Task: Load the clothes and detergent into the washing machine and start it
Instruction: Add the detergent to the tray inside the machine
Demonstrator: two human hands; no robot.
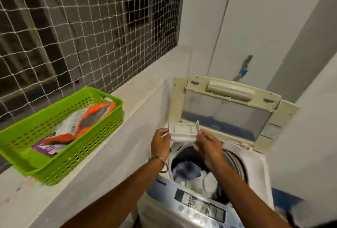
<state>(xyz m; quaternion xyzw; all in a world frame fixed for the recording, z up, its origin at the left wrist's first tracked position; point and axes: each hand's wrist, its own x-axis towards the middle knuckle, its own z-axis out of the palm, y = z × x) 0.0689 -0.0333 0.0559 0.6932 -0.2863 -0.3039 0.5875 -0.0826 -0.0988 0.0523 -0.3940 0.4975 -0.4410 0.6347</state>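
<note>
Washer: white top-loading washing machine stood against the wall, its yellowed cream lid with a clear window folded upright at the back.
Drum: open; white and blue-patterned clothes lay inside, partly hidden by the right forearm.
Panel: grey control panel with dark display blocks ran along the front edge, nearest the camera; labels were too blurred to read.
Drawer: small white plastic detergent drawer sat at the drum's back rim, just below the lid, held between both hands.
Left hand: left hand pinched the drawer's left end, fingers curled round it; a thin metal bangle sat on that wrist.
Right hand: right hand gripped the drawer's right end, thumb on top, forearm crossing over the drum.
Basket: lime-green perforated plastic basket rested on the pale concrete ledge left of the washer, well apart from the hands.
Detergent: orange, white and purple detergent pouch lay flat inside the basket.
Background: white rope netting over a dark window grille; grey wall tap with a blue fitting behind the lid.
</note>
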